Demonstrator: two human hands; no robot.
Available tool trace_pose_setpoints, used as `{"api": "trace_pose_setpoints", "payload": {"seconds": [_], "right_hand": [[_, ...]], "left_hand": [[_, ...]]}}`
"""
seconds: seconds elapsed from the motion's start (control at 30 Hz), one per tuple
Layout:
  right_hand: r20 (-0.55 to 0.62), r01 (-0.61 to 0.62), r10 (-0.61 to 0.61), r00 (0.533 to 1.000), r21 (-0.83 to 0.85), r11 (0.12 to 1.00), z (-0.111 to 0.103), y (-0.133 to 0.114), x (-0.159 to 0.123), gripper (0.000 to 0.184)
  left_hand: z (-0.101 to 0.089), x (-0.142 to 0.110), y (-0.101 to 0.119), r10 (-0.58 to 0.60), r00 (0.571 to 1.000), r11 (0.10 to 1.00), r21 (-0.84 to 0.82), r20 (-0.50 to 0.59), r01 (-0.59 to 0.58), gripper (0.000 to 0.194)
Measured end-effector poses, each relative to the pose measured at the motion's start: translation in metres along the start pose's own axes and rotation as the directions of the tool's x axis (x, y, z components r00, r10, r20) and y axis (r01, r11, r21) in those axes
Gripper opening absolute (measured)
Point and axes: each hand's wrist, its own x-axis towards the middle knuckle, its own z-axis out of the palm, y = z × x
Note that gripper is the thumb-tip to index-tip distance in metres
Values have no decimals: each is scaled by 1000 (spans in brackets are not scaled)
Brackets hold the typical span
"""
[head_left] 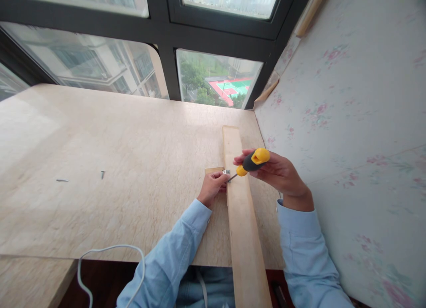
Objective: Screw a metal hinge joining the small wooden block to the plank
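Observation:
My right hand (pixel 279 170) is closed around the yellow and black handle of a screwdriver (pixel 254 160). The screwdriver leans down to the left, its tip at a small metal bracket (pixel 226 171) on the left edge of a long wooden board (pixel 241 201). My left hand (pixel 213 186) pinches at the bracket, its fingertips close to the screwdriver tip. Whether a screw sits under the tip is too small to tell. A short piece of wood (pixel 213 170) shows beside the board, partly behind my left hand.
Two loose screws, one a lying screw (pixel 62 180) and the other a nearer screw (pixel 102 175), rest on the stone-patterned sill (pixel 140 201). The board overhangs its front edge. A white cable (pixel 111 246) loops at lower left. A flowered wall (pixel 359 144) stands close on the right.

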Motion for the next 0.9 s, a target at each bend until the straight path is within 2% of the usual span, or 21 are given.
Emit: {"api": "trace_pose_setpoints", "payload": {"seconds": [0.07, 0.17, 0.27, 0.33, 0.4, 0.47, 0.53, 0.63, 0.7, 0.8, 0.9], "right_hand": [[-89, 28, -36, 995, -83, 996, 1, 7, 3, 33], [-155, 112, -145, 977, -207, 972, 3, 13, 6, 41], [-58, 121, -135, 989, -201, 972, 6, 11, 6, 45], [38, 63, -58, 998, -126, 990, 8, 8, 4, 49], [73, -2, 7, 997, -70, 998, 8, 6, 3, 49], [24, -2, 3, 1000, -75, 997, 8, 6, 3, 39], [-62, 48, -58, 996, -153, 987, 9, 7, 6, 32], [-178, 119, -188, 966, -338, 933, 11, 10, 12, 46], [-205, 131, -227, 952, -398, 908, 13, 10, 15, 54], [-99, 131, -160, 982, -252, 959, 12, 8, 13, 63], [34, 69, -68, 997, -31, 997, 10, 2, 7, 59]], "left_hand": [[0, 0, 0, 0, 1000, 1000, -2, -3, 0, 22], [1, -2, 1, 1, 1000, 1000, 3, 3, -1, 20], [1, -3, 2, 3, 1000, 1000, 2, 20, -3, 22], [1, -3, 2, 3, 1000, 1000, 0, 22, -3, 23], [1, -3, 2, 3, 1000, 1000, -1, 19, -3, 24], [1, -3, 2, 5, 1000, 1000, 2, 14, -5, 23], [1, -3, 2, 10, 1000, 1000, 14, 15, -10, 23], [1, -5, 3, 24, 1000, 999, 28, 17, -24, 23], [2, -5, 4, 33, 999, 999, 22, 15, -33, 23], [1, -5, 3, 30, 999, 1000, 0, 22, -30, 23], [1, -3, 2, 7, 1000, 1000, -6, 20, -7, 24]]}}
